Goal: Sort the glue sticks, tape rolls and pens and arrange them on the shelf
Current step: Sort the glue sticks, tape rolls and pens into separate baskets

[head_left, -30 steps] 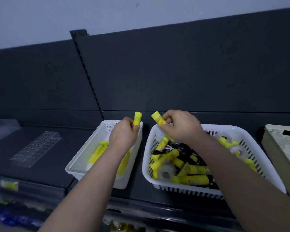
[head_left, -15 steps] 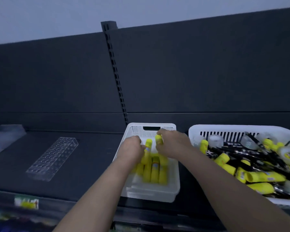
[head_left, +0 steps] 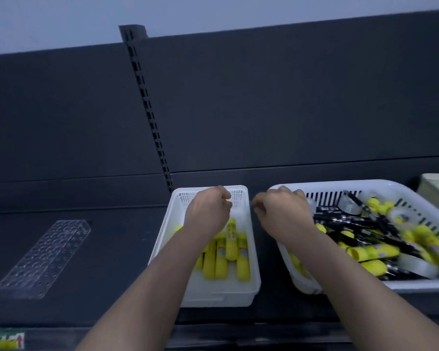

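Glue-stick sorting is in hand: glue sticks point(head_left: 226, 257) lie in the small basket point(head_left: 167, 239) on the shelf point(head_left: 112, 249), and more sit mixed with pens point(head_left: 352, 221) and tape rolls point(head_left: 413, 267) in the big basket point(head_left: 327, 184). The left hand point(head_left: 208, 211) over the small basket and the right hand point(head_left: 281, 211) at the big basket's rim are both clenched, with nothing visible in them. The next move probably calls for pinching another stick from among the pens.

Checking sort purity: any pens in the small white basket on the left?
No, the small white basket shows only yellow glue sticks; the black pens lie in the large basket to its right.
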Available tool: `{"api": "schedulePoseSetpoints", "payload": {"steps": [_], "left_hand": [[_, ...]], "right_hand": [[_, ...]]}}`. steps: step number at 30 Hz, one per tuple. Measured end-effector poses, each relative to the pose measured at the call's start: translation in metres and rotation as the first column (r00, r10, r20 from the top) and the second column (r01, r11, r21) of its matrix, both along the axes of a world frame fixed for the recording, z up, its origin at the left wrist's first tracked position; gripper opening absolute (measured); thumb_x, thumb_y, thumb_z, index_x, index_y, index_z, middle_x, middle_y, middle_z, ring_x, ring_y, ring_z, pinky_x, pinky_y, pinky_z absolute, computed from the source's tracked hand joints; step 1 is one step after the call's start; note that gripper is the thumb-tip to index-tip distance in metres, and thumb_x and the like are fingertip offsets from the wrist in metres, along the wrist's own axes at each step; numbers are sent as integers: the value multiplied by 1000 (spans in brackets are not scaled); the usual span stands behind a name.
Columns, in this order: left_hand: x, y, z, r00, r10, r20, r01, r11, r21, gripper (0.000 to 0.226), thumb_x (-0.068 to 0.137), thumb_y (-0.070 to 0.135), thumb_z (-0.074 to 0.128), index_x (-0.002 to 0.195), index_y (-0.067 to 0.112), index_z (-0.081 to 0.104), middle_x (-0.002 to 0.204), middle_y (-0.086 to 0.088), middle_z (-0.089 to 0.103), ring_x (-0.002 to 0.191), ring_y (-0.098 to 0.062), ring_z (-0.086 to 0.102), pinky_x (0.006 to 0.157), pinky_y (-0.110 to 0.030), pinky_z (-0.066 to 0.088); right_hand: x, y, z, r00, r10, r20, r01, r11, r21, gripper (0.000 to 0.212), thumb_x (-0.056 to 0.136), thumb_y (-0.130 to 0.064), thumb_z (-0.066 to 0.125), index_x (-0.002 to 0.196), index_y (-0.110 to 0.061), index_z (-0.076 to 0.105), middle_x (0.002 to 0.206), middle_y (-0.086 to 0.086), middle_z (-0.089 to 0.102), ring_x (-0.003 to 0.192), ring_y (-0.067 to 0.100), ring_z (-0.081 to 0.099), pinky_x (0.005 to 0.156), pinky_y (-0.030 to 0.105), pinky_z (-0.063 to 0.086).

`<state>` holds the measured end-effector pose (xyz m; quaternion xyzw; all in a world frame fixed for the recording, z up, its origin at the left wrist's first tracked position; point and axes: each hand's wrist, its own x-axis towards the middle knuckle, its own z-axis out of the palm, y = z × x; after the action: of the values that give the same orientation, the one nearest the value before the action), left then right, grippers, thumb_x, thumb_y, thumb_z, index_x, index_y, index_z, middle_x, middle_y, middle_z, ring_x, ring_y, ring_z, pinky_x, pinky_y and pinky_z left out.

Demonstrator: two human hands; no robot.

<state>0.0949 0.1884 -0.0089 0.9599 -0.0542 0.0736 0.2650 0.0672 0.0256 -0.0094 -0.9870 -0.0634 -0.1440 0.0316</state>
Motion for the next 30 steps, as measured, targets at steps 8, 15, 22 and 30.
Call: {"api": "schedulePoseSetpoints", "payload": {"steps": [8,15,22,30], "left_hand": [[-12,-92,7,988,-150,-39,150,989,1,22,89,21,53,107,23,65,106,3,66,105,-19,57,81,-31,48],[-24,-117,-2,993,-114,-29,115,993,30,27,89,18,52,111,23,67,113,2,66,106,-21,59,84,-32,50],[-31,-112,-3,998,-50,-27,51,997,56,20,83,12,51,79,31,56,79,1,56,78,-24,47,70,-36,48],[-28,-135,9,999,8,-52,0,987,160,30,87,8,52,111,20,64,114,-4,65,107,-25,58,80,-30,47]], "right_hand": [[-49,-106,13,994,-110,-24,111,993,38,34,90,-15,51,113,-37,65,108,-4,68,107,21,58,71,30,45],[-42,-115,-4,944,248,-216,-264,964,-44,50,86,-1,50,123,-32,61,119,-2,60,115,23,46,88,34,39],[-34,-118,-10,940,323,-105,-337,927,-164,36,93,-13,45,124,-28,56,116,-3,56,115,21,42,86,33,32],[-49,-156,-6,997,77,-17,-79,973,-215,32,87,-16,56,117,-22,48,113,-2,60,112,22,49,93,35,34]]}}
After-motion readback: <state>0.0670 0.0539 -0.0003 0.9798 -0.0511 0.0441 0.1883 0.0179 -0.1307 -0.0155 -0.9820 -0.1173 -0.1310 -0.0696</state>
